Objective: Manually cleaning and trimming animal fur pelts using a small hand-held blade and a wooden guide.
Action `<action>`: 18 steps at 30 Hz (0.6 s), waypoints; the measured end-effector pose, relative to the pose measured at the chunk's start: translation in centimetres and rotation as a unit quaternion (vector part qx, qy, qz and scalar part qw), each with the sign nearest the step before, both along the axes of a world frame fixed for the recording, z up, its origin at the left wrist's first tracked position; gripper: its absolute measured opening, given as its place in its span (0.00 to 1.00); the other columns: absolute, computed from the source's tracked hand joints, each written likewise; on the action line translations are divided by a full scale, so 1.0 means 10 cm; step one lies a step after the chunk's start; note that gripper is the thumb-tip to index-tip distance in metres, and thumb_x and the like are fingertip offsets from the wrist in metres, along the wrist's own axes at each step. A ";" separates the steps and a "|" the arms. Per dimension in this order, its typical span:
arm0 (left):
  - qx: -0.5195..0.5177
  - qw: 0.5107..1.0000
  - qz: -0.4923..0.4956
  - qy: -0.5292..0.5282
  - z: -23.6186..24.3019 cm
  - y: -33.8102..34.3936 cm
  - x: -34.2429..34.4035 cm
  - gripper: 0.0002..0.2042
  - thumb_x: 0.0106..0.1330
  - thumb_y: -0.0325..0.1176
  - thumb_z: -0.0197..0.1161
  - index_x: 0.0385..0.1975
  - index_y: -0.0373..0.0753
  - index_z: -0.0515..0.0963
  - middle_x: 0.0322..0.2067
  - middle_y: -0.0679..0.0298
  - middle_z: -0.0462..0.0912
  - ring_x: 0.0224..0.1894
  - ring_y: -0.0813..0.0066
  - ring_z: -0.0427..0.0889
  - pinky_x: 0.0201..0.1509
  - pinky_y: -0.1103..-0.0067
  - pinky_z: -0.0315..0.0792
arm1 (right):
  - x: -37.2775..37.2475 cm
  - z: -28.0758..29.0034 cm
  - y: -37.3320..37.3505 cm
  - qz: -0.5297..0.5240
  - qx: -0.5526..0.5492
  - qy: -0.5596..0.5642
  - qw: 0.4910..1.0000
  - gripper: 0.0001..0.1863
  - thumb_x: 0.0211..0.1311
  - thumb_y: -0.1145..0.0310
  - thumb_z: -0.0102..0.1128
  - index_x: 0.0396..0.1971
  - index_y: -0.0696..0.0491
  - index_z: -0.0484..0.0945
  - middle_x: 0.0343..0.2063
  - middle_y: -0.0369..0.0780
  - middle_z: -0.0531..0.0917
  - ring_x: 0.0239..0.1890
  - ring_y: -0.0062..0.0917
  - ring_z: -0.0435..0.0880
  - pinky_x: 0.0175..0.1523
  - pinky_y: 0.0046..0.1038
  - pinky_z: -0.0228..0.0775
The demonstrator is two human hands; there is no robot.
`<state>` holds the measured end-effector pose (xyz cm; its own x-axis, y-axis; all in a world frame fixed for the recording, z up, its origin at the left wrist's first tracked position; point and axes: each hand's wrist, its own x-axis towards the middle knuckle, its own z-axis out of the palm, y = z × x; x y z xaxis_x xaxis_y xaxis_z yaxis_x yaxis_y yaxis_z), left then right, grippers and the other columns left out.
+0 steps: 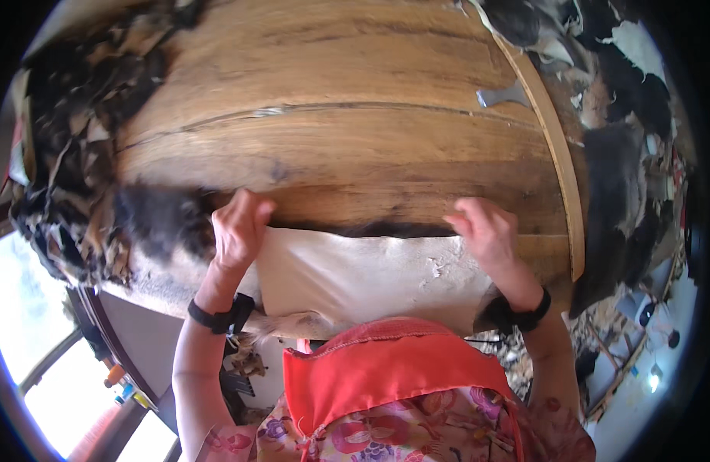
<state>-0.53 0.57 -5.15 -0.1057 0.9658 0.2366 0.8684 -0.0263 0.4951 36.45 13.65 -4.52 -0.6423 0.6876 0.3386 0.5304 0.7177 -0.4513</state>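
A pale piece of fur hide (355, 269) lies skin side up along the near edge of the wooden table, with dark fur showing along its far edge. My left hand (241, 229) is closed at the hide's far left corner, thumb against the curled fingers. At the far right corner, my right hand (487, 229) is also closed, its thumb and fingers pinched together on the edge. Between the hands the far edge runs nearly straight. The skin is rough and flaky near my right hand. Dark fur (162, 219) lies just left of my left hand.
Dark fur scraps (78, 154) are heaped along the left side of the wooden table (332, 69). A long wooden strip (551, 138) lies at the right beside a small grey metal tool (503, 95). More fur pieces (617, 192) lie beyond the strip; scraps litter the floor.
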 end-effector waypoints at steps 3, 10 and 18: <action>0.024 0.988 0.152 0.004 0.31 -0.20 0.10 0.08 0.64 0.19 0.59 0.41 0.36 0.77 0.37 0.54 0.82 0.35 0.55 0.83 0.35 0.70 0.77 | 0.26 0.24 -0.20 -0.026 -0.132 -0.029 0.990 0.13 0.55 0.64 0.72 0.31 0.54 0.76 0.25 0.41 0.75 0.27 0.37 0.77 0.33 0.36 0.70; -0.179 0.973 -0.022 0.141 0.19 -0.79 0.66 0.43 0.66 0.65 0.51 0.72 0.37 0.57 0.74 0.46 0.49 0.77 0.46 0.45 0.77 0.51 0.36 | 0.38 0.05 -0.53 -0.057 -0.065 -0.059 0.994 0.11 0.59 0.65 0.68 0.32 0.55 0.76 0.36 0.44 0.74 0.40 0.42 0.75 0.44 0.39 0.68; -0.129 0.986 0.015 0.102 0.06 -0.58 0.62 0.47 0.66 0.63 0.53 0.72 0.29 0.51 0.73 0.43 0.49 0.77 0.48 0.45 0.78 0.56 0.36 | 0.41 -0.08 -0.13 -0.017 0.080 -0.106 0.991 0.10 0.59 0.70 0.66 0.27 0.53 0.72 0.28 0.43 0.70 0.32 0.40 0.75 0.37 0.41 0.68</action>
